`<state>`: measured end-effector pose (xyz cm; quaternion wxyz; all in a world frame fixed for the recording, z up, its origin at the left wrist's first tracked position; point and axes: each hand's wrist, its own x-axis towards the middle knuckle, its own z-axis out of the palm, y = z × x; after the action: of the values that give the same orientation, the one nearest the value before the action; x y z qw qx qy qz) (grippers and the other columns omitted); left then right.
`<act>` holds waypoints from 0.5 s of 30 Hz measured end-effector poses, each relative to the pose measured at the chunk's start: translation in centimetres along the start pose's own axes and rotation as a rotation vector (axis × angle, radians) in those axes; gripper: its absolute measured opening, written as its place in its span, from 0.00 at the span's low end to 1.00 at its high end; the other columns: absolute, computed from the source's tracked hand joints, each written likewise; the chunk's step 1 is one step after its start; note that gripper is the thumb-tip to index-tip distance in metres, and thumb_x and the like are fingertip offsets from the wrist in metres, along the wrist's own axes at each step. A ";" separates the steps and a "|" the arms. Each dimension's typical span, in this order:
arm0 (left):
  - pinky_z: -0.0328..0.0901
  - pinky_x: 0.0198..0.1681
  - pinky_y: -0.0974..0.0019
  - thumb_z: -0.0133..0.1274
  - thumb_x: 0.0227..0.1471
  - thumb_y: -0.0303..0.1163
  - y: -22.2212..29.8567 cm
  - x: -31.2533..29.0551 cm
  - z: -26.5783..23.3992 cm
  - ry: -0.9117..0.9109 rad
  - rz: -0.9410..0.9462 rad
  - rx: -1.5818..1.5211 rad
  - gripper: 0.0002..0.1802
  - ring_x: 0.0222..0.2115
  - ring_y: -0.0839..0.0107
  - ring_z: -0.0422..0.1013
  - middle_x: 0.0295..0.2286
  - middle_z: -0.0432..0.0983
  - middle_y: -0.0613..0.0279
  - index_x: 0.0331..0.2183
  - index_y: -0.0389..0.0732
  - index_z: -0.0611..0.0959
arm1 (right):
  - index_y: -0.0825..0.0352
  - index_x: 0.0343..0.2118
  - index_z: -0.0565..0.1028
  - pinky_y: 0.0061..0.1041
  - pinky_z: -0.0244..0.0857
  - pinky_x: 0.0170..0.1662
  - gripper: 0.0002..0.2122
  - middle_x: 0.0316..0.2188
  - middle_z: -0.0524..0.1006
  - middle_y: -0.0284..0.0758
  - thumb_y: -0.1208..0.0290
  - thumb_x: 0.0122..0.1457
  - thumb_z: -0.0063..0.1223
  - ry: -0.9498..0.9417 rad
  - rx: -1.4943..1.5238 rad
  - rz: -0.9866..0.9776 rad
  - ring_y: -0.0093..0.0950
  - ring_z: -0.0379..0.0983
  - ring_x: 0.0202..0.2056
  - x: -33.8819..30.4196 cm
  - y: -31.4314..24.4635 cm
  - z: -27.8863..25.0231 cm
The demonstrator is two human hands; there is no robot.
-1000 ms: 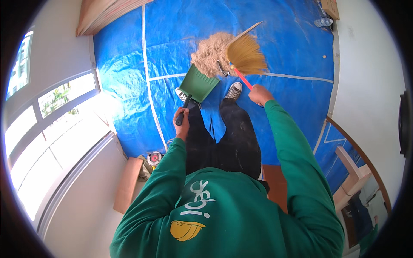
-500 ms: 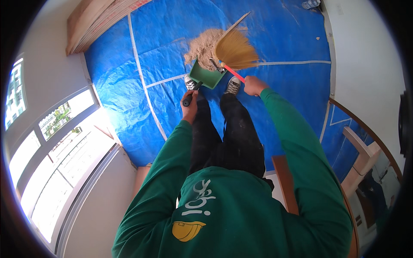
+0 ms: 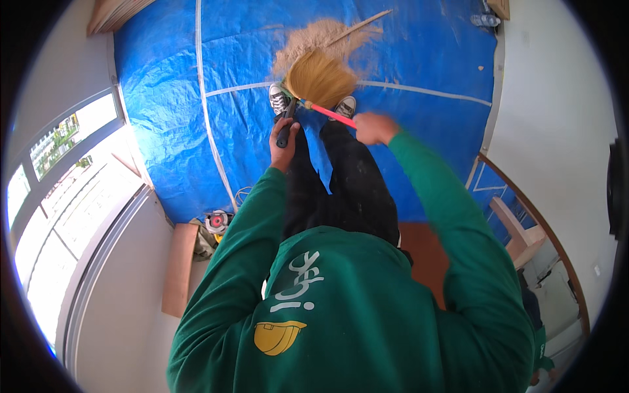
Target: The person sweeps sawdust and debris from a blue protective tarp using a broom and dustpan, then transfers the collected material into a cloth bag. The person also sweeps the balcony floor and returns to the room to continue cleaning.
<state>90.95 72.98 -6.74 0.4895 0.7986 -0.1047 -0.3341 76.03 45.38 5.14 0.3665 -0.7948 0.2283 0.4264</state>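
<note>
My left hand (image 3: 283,145) is closed around the black handle of a green dustpan (image 3: 285,135) held low between my feet. Most of its pan is hidden behind the bristles. In my right hand (image 3: 375,128) is the pinkish-red handle of a broom (image 3: 321,77), whose fanned straw bristles lie over the pan. Beyond the bristles spreads a pile of pale sawdust (image 3: 303,40) on the blue tarp (image 3: 419,59). A thin wooden strip (image 3: 360,26) lies across the pile's right side.
Wooden boards (image 3: 114,14) lean at the far left, above a window (image 3: 75,134). A circular saw (image 3: 217,221) and a wood panel (image 3: 180,270) are at the near left. Plastic bottles (image 3: 485,21) lie by the right wall. A wood-framed mirror-like panel (image 3: 553,281) stands at right.
The broom has swept left and toward me, from the pile's right side onto the dustpan, which it now covers. The wooden strip is now uncovered along more of its length.
</note>
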 end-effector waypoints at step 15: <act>0.67 0.57 0.59 0.67 0.59 0.39 2.1 0.2 -3.4 0.031 -0.068 -0.022 0.18 0.52 0.62 0.75 0.46 0.81 0.51 0.45 0.38 0.85 | 0.69 0.59 0.72 0.45 0.69 0.55 0.22 0.50 0.78 0.55 0.73 0.61 0.48 0.595 0.254 0.469 0.55 0.75 0.50 -24.8 10.2 -5.3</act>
<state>93.60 74.24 -4.05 0.4884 0.8013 -0.0662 -0.3391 58.62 36.10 24.12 0.2727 -0.7583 0.5505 0.2181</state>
